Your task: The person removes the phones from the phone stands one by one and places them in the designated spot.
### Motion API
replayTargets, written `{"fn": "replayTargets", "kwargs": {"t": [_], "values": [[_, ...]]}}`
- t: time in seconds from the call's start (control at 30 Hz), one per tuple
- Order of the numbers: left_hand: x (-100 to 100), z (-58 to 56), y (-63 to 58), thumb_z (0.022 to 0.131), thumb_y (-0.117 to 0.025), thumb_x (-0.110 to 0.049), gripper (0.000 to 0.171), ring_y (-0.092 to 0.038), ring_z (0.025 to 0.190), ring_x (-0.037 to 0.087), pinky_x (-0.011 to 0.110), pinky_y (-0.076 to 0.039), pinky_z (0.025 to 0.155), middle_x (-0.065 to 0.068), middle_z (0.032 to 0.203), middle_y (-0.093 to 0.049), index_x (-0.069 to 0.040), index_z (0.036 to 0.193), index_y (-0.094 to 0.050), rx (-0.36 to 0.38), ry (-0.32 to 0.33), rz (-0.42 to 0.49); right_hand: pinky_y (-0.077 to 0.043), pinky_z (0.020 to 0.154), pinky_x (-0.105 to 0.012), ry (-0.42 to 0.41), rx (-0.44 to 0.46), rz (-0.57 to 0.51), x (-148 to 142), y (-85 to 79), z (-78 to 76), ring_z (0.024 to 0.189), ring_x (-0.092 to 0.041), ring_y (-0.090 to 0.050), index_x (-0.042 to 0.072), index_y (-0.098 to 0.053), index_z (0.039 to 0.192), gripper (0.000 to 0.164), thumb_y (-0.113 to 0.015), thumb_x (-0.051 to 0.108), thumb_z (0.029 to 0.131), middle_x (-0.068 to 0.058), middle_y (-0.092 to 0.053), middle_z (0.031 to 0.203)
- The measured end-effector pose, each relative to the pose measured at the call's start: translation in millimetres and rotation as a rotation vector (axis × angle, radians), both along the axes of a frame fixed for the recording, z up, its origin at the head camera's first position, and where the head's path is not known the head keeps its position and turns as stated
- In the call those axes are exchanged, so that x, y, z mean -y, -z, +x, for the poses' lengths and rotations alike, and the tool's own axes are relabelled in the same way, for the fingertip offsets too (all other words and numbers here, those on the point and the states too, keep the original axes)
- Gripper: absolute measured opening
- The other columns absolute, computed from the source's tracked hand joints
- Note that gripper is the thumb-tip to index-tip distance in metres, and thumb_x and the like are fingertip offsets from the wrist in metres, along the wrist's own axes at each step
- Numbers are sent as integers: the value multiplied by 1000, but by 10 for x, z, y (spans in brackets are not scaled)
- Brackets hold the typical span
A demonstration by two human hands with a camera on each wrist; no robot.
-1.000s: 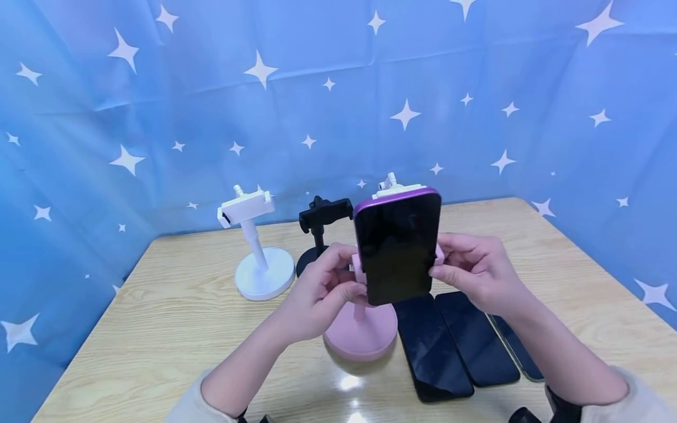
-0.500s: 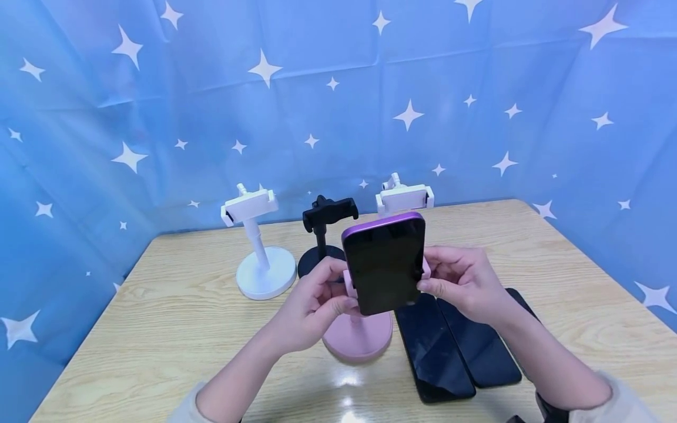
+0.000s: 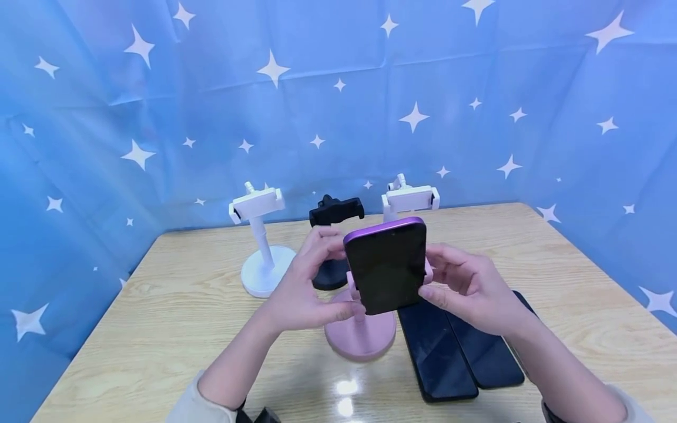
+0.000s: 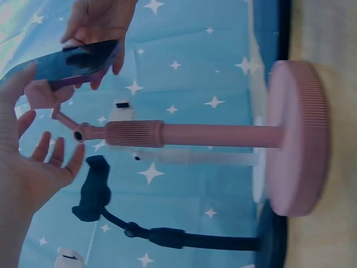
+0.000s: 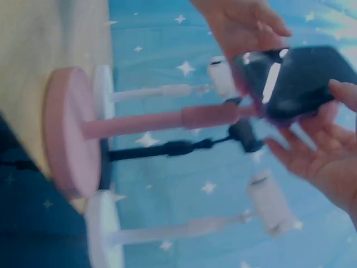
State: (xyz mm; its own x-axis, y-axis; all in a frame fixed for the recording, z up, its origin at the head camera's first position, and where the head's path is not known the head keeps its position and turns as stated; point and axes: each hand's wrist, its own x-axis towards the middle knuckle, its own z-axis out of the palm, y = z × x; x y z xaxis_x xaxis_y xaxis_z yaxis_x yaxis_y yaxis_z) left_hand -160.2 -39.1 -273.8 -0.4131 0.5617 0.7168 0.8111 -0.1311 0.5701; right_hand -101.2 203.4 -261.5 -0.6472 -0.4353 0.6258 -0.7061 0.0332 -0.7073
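A purple-edged smartphone (image 3: 391,270), dark screen toward me, sits tilted back in the clamp of a pink phone stand (image 3: 361,341). In the left wrist view the stand's round base and ribbed pole (image 4: 134,134) show fully. My left hand (image 3: 304,288) is spread at the phone's left side, thumb by its lower corner, fingers extended beside the clamp. At the opposite side my right hand (image 3: 471,288) holds the phone's edge, thumb in front and fingers bent behind the clamp arm. The right wrist view is blurred, with that thumb against the phone (image 5: 307,78).
Behind stand a white phone stand (image 3: 264,270) at left, a black one (image 3: 338,211) in the middle and another white one (image 3: 411,201) at right. Dark phones (image 3: 439,352) lie side by side right of the pink base, partly under my right forearm. A starry blue curtain (image 3: 338,117) hangs behind the table.
The phone and the pink clamp have come lower, uncovering the right white stand's holder. My left hand has loosened from the clamp and spread its fingers; my right hand keeps its grip.
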Motion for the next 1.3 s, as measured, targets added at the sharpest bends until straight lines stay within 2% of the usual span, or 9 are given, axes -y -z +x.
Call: {"fn": "replayTargets", "kwargs": {"t": [0.13,0.27,0.37,0.47,0.57,0.73,0.93,1.1,1.3], "values": [[-81,-94,-86,61,-75,-6,76,-32,123,23,40,-36,96,9,132,-37,-4,128,-41,48,147,-65,-46,85,-27,234,-178,45,153,-79,78,120,-24,-44,-2,-28,137,79,-67,-13,69,-12,-38,137],[-152,-163,-77,64,-71,-4,75,-39,119,24,41,-35,97,15,130,-40,1,129,-35,125,295,-82,-44,88,-43,400,-495,-8,308,121,-83,123,-45,-31,-4,-28,135,99,-84,7,55,-28,-20,140],[-182,-190,-45,67,-69,-2,70,-46,114,26,41,-37,96,20,125,-44,3,127,-35,157,344,-76,-37,92,-50,538,-695,17,533,158,-147,122,-48,-27,3,-43,129,88,-85,21,54,-33,-18,139],[-200,-203,-19,67,-69,1,67,-49,110,27,40,-40,94,23,120,-47,5,126,-36,157,329,-81,-32,87,-53,694,-774,113,809,-28,-42,121,-47,-27,8,-50,126,68,-77,23,65,-30,-20,139],[-210,-214,-15,65,-69,4,64,-51,108,27,38,-41,93,24,118,-47,7,122,-38,126,292,-94,-30,83,-55,827,-822,173,973,-189,51,115,-46,-30,5,-51,120,57,-71,20,69,-28,-24,137],[-227,-264,-33,63,-70,3,64,-52,102,25,35,-44,89,22,115,-50,6,120,-40,63,284,-113,-36,76,-52,951,-853,193,1046,-243,52,104,-49,-35,3,-50,110,55,-76,11,62,-30,-32,126],[-238,-314,-40,62,-68,1,63,-52,99,24,35,-45,87,22,112,-51,5,119,-40,72,344,-108,-35,68,-49,954,-849,169,1035,-240,21,104,-47,-39,5,-52,107,39,-60,11,69,-30,-37,117],[-241,-330,-42,62,-65,1,61,-51,97,24,37,-45,85,22,111,-50,5,117,-40,122,397,-107,-39,66,-49,942,-835,152,1020,-229,14,106,-46,-39,6,-54,104,34,-57,13,72,-28,-37,116],[-232,-346,-28,61,-64,-1,60,-49,98,24,38,-45,86,21,110,-49,5,116,-42,143,409,-116,-44,61,-48,934,-816,157,1011,-229,11,103,-47,-39,7,-55,103,30,-56,16,74,-26,-37,115]]}}
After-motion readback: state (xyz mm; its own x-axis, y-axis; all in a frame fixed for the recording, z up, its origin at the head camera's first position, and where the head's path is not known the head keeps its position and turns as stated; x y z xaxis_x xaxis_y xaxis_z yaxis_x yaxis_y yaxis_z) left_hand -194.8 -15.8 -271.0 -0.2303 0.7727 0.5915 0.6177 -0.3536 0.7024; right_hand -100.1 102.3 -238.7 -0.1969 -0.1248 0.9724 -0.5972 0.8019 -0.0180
